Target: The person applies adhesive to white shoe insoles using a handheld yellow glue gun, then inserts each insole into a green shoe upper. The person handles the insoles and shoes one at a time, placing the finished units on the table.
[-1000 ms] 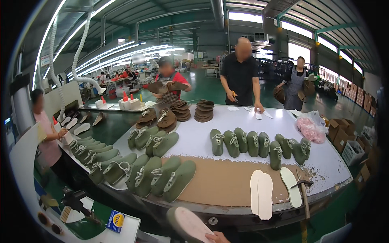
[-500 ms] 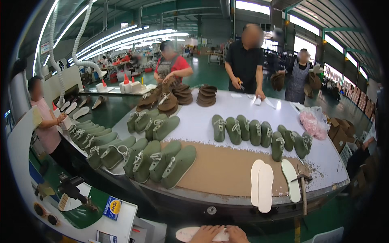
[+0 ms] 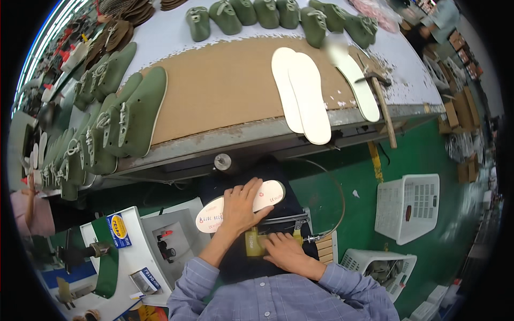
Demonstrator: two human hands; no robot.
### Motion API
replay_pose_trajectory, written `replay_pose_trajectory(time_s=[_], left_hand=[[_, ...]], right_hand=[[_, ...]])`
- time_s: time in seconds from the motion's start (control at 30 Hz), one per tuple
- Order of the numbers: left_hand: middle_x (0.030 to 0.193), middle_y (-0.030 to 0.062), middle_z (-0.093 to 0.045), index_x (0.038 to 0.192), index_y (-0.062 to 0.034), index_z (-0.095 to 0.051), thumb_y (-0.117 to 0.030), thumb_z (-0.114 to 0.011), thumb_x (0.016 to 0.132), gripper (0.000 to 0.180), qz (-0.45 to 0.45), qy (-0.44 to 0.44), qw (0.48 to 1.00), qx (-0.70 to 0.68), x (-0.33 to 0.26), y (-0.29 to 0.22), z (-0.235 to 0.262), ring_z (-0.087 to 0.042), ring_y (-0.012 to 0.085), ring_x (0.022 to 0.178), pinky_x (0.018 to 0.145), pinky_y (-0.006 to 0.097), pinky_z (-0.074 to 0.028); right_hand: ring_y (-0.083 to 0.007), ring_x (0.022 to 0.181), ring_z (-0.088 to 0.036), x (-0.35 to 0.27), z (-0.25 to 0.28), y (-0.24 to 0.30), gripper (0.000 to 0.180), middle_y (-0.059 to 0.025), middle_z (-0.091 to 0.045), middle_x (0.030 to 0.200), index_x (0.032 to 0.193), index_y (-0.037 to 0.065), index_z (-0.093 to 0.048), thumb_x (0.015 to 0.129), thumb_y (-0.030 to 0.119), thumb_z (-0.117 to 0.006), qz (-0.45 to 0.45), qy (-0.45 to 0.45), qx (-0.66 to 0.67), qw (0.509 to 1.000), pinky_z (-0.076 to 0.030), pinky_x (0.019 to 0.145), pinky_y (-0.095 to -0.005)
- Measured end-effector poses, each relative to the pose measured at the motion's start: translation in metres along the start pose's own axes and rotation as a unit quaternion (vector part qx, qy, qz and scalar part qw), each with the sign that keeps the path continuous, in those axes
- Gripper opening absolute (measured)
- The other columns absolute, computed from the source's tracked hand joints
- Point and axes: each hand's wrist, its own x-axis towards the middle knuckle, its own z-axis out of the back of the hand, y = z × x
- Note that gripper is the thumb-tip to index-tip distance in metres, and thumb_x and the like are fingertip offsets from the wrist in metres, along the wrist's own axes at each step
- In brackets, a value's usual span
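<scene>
Across my lap lies a pale insole [image 3: 269,193] with red and blue print. My left hand [image 3: 241,208] is closed over its middle, fingers across the top and thumb along the near side. Just nearer to me is a yellow-green air staple gun [image 3: 253,243] with a metal rail and a hose fitting on its right. My right hand [image 3: 289,254] grips this tool from the right, its fingers curled on the body; part of the tool is hidden beneath it.
On the workbench ahead lie white insoles [image 3: 306,96], a hammer [image 3: 383,101] and rows of green shoes [image 3: 143,115]. White plastic baskets [image 3: 407,208] stand on the floor at right. A white side table [image 3: 126,273] with boxes is at left. An air hose [image 3: 342,198] loops beside my lap.
My view has tipped down toward my lap. Both hands were on the insole; now the left alone holds it and the right has moved onto the staple gun.
</scene>
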Motion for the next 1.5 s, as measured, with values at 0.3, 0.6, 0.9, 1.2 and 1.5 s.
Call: replay_pose_trajectory(time_s=[0.3,0.6,0.9,1.2,1.5], left_hand=[[0.13,0.0099,-0.062,0.142,-0.008,-0.056,-0.043,-0.087,0.074,0.083,-0.01,-0.001,1.0,0.012,0.002,-0.001,-0.002,-0.058,0.0299,0.11,0.095,0.044,-0.041],[0.122,0.0102,-0.061,0.142,-0.0088,-0.055,-0.042,-0.088,0.07,0.086,-0.018,0.01,0.999,0.035,-0.002,0.0,-0.006,-0.057,0.0294,0.106,0.091,0.044,-0.041],[0.121,0.0105,-0.06,0.143,-0.0084,-0.052,-0.042,-0.088,0.07,0.088,-0.029,0.027,0.999,0.031,0.001,0.002,-0.004,-0.058,0.0281,0.105,0.089,0.044,-0.042],[0.125,0.0135,-0.06,0.145,-0.0067,-0.051,-0.038,-0.086,0.074,0.086,-0.011,0.044,0.999,0.009,-0.004,0.008,-0.001,-0.059,0.0306,0.111,0.094,0.046,-0.042],[0.145,0.0183,-0.054,0.142,-0.0146,-0.06,-0.039,-0.091,0.07,0.081,0.115,-0.066,0.991,0.008,-0.112,0.061,0.03,-0.056,0.0366,0.126,0.112,0.055,-0.039]], right_hand=[[-0.0379,0.1,-0.07,0.003,0.053,-0.005,0.069,-0.0207,-0.07,0.107,0.149,0.005,-0.049,0.091,0.035,-0.074,-0.163,0.134,0.159,0.964,-0.053,0.087,-0.0477],[-0.0356,0.108,-0.072,-0.05,0.083,-0.045,0.098,-0.0218,-0.071,0.12,0.15,-0.003,-0.043,0.093,0.074,-0.059,-0.287,-0.006,0.5,0.817,-0.055,0.093,-0.0402],[-0.0432,0.106,-0.072,0.003,0.069,-0.029,0.09,-0.0284,-0.072,0.115,0.145,-0.003,-0.047,0.083,0.052,-0.08,-0.194,-0.083,0.36,0.909,-0.057,0.091,-0.0444],[-0.0447,0.1,-0.073,0.014,0.068,-0.016,0.08,-0.0284,-0.073,0.108,0.139,-0.005,-0.049,0.085,0.045,-0.08,-0.215,-0.021,0.341,0.915,-0.057,0.088,-0.0458],[-0.0466,0.104,-0.071,0.049,0.054,-0.004,0.076,-0.0298,-0.072,0.112,0.141,-0.005,-0.049,0.087,0.04,-0.076,-0.159,0.038,0.386,0.908,-0.056,0.09,-0.046]])
